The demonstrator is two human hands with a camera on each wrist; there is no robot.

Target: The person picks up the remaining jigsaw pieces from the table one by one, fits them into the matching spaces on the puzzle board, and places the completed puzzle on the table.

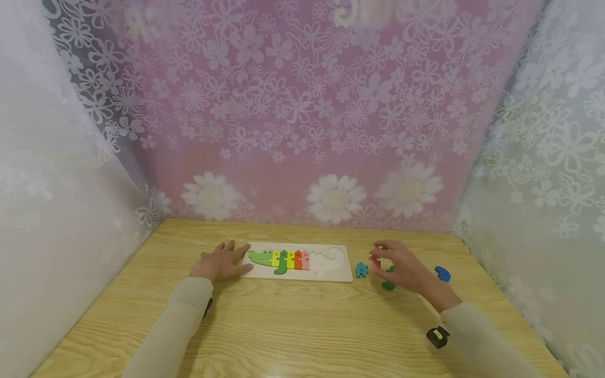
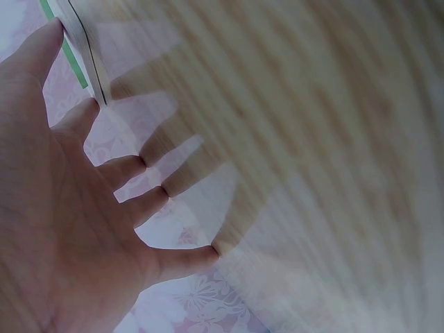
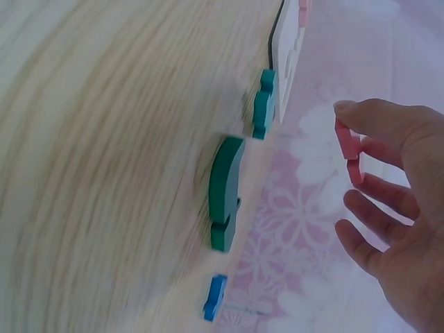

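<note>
A pale wooden puzzle board (image 1: 342, 270) lies on the table, its left part filled with a crocodile's green head (image 1: 261, 257) and several coloured body pieces ending in a light pink one (image 1: 305, 260). The tail end of the recess shows bare wood. My left hand (image 1: 219, 263) rests at the board's left end, fingers spread, with thumb and index against its edge. Right of the board, my right hand (image 1: 404, 266) pinches a pinkish-red puzzle piece (image 3: 347, 142) between thumb and fingers, raised above the table in the right wrist view.
Close to the board's right edge lies a teal piece (image 1: 361, 270). A dark green curved piece (image 3: 225, 194) sits under my right hand, and a blue curved piece (image 1: 442, 273) lies farther right. Flowered curtains (image 1: 293, 131) hang behind the wooden table (image 1: 283, 331) and along both sides.
</note>
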